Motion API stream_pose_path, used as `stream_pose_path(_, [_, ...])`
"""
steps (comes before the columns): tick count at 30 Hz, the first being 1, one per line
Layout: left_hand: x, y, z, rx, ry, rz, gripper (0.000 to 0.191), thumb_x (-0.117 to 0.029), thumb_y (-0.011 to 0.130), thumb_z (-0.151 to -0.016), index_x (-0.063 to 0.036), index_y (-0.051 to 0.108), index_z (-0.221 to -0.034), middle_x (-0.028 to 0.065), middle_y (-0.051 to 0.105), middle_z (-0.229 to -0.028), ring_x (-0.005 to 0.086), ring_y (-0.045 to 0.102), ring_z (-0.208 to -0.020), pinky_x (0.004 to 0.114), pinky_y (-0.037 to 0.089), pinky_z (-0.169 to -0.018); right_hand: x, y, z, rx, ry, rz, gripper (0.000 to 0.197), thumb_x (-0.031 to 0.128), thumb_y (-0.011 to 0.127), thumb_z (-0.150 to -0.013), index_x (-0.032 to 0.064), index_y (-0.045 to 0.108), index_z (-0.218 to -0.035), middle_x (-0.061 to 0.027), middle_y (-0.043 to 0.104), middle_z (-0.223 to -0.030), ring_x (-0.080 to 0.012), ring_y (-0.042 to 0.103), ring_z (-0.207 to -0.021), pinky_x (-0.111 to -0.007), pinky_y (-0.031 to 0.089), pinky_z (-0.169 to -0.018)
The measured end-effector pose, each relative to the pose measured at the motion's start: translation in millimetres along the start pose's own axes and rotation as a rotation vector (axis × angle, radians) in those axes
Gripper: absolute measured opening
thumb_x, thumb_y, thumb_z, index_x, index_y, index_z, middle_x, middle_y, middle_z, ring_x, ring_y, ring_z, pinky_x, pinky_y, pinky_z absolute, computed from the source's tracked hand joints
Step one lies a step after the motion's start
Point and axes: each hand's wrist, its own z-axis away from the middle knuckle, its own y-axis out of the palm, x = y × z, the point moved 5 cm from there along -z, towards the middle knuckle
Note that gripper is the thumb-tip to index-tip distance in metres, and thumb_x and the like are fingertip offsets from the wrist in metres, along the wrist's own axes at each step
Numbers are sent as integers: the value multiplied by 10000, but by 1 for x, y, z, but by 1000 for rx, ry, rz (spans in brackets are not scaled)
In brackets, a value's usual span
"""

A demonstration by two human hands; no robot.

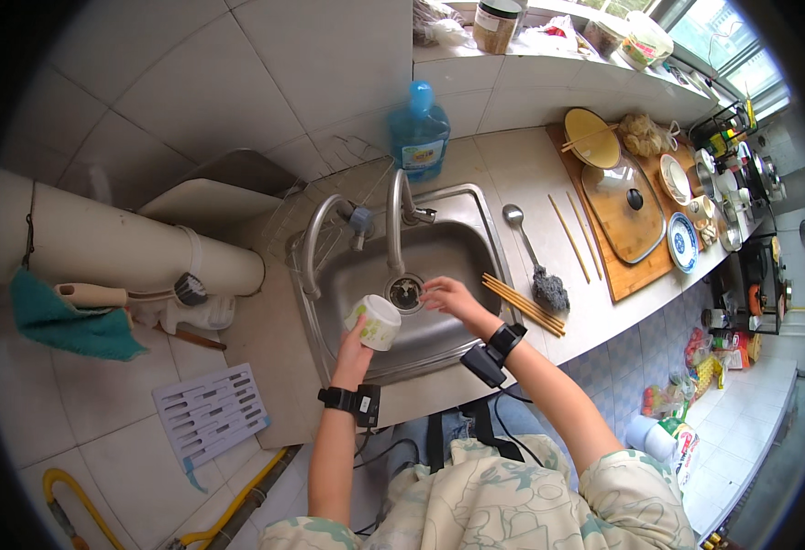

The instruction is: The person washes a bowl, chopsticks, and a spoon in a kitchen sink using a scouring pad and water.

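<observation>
My left hand grips a white bowl with green markings, tilted over the left part of the stainless steel sink. To the right of the bowl, my right hand is raised above the basin near the drain, fingers apart and holding nothing. A curved faucet spout comes down over the drain. Several wooden chopsticks lie across the basin's right rim. Beside them, a metal spoon rests with its handle end at a steel wool scrubber.
A blue liquid bottle stands behind the sink, beside a wire rack. At right, a wooden cutting board bears a glass lid, a yellow bowl and a blue-patterned plate. Two more chopsticks lie left of it.
</observation>
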Motion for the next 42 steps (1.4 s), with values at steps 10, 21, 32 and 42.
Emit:
stream_pose_path(10, [28, 123, 40, 139, 508, -1932, 217, -207, 620, -782, -1, 620, -849, 193, 627, -800, 362, 601, -764, 422, 476, -647, -7, 13, 42, -54, -22, 384, 682, 439, 646, -784, -22, 373, -1206, -126, 630, -743, -158, 601, -591, -253, 463, -487])
stream_pose_path(21, [163, 246, 59, 662, 1021, -2220, 97, -158, 636, -729, -77, 585, -714, 70, 584, -666, 258, 580, -639, 374, 453, -625, 25, -144, 115, -171, -191, 360, 452, 120, 523, -728, -62, 384, -1118, -230, 610, -792, -282, 637, -599, -352, 507, -654])
stream_pose_path(32, [325, 412, 53, 709, 1301, -1782, 331, -22, 615, -720, -95, 593, -1042, 83, 578, -1021, 263, 531, -1000, 404, 401, -895, 24, -481, 200, -496, -293, -161, 383, -25, 422, -734, 25, 316, -1099, -168, 564, -796, -242, 604, -461, -341, 516, -366])
stream_pose_path(42, [305, 348, 50, 167, 1003, -1985, 341, 8, 629, -685, -46, 585, -1019, 121, 547, -1060, 307, 508, -1008, 382, 416, -863, 81, -740, 179, -944, -388, -334, 237, 53, 452, -763, 2, 441, -994, -120, 590, -625, -167, 560, -451, -253, 399, -347])
